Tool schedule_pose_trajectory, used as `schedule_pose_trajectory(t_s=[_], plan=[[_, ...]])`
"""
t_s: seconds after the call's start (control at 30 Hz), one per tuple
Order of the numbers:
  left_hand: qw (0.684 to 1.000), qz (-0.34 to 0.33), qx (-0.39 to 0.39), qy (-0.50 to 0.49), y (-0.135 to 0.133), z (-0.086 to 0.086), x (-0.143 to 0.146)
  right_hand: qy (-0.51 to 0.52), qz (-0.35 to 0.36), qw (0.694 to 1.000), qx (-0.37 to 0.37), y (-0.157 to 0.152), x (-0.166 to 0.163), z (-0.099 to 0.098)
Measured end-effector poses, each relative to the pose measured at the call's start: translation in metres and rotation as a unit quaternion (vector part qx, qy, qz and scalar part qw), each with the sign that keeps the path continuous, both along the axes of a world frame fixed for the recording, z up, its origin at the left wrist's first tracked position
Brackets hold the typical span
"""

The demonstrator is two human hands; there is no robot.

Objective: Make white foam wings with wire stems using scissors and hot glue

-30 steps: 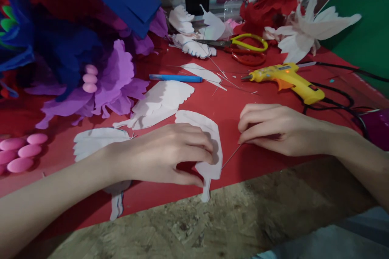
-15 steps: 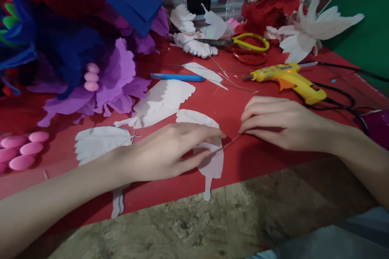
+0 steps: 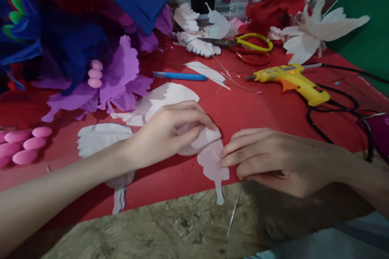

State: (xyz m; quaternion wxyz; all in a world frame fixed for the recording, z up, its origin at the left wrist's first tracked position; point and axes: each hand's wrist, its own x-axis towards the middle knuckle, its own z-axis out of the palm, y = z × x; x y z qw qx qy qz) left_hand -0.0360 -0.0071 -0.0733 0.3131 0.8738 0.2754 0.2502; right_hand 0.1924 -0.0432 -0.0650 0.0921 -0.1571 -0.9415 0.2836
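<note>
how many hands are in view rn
2: the left hand at the upper part of the white cutouts, and the right hand at their right edge, a thin wire showing below it. No others show.

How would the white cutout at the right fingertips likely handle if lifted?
The white cutout is probably light and floppy, since it looks sheet-thin and pinkish over the red surface. Its narrow tab might bend first, being slimmer than the rest.

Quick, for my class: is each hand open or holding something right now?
Left hand: closed, pinching the upper white cutout.
Right hand: closed, holding a thin wire and touching the lower white cutout.
</note>
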Motion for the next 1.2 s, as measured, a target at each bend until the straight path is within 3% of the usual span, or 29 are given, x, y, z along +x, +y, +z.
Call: schedule_pose_trajectory(t_s=[0.23, 0.53, 0.83, 1.03, 1.2], plan=[[0.996, -0.015, 0.065, 0.05, 0.0, 0.002, 0.0, 0.009, -0.033, 0.999, 0.012, 0.008, 0.012, 0.002], [0.983, 0.005, 0.16, 0.092, 0.006, -0.011, -0.002, 0.04, -0.078, 0.996, 0.008, 0.018, 0.025, -0.004], [0.986, 0.0, 0.13, 0.106, 0.008, -0.002, -0.002, 0.025, -0.069, 0.997, 0.026, 0.023, 0.026, 0.0], [0.975, 0.035, 0.155, 0.156, 0.008, -0.005, -0.002, 0.03, -0.072, 0.997, 0.01, 0.024, 0.027, -0.001], [0.962, 0.047, 0.205, 0.176, 0.006, -0.012, -0.001, 0.04, -0.135, 0.987, 0.082, 0.03, 0.017, -0.004]])
